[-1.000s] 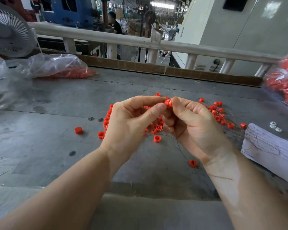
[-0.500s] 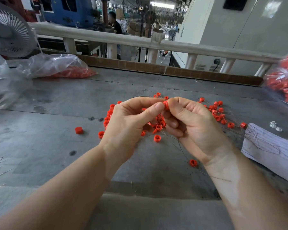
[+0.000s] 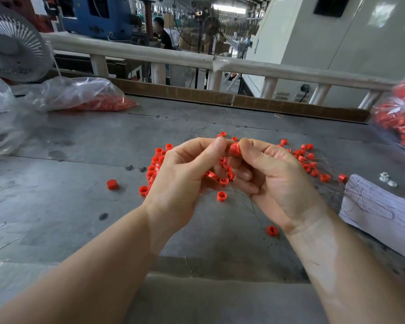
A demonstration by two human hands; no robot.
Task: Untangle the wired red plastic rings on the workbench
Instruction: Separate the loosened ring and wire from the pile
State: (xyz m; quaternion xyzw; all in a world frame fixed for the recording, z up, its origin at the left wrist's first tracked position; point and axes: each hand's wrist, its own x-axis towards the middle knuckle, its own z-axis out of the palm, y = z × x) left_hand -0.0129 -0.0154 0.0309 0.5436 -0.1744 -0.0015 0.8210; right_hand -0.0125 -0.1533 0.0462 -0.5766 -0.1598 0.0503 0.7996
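Both hands are raised over the grey workbench [image 3: 68, 206], fingertips meeting. My right hand [image 3: 281, 183] pinches a red plastic ring [image 3: 235, 149] between thumb and forefinger. My left hand [image 3: 182, 181] pinches at the same ring from the left, thumb tip against it. Below the fingers hangs a tangled bunch of red rings on thin wires [image 3: 222, 174], partly hidden by both palms. More wired rings lie on the bench to the left [image 3: 154, 164] and to the right [image 3: 309, 160]. Single rings lie loose [image 3: 112, 184] [image 3: 221, 195] [image 3: 271, 230].
A clear bag of red rings [image 3: 87, 97] lies at the back left, another bag [image 3: 400, 122] at the right edge. A scribbled paper [image 3: 379, 206] sits at the right, small white parts [image 3: 387, 180] beyond it. A fan [image 3: 12, 43] and a railing [image 3: 290, 71] stand behind.
The pinched ring has stayed between the fingertips while the hanging bunch shifted slightly. My left thumb tip has slid closer against the ring; both hands hold nearly the same place.
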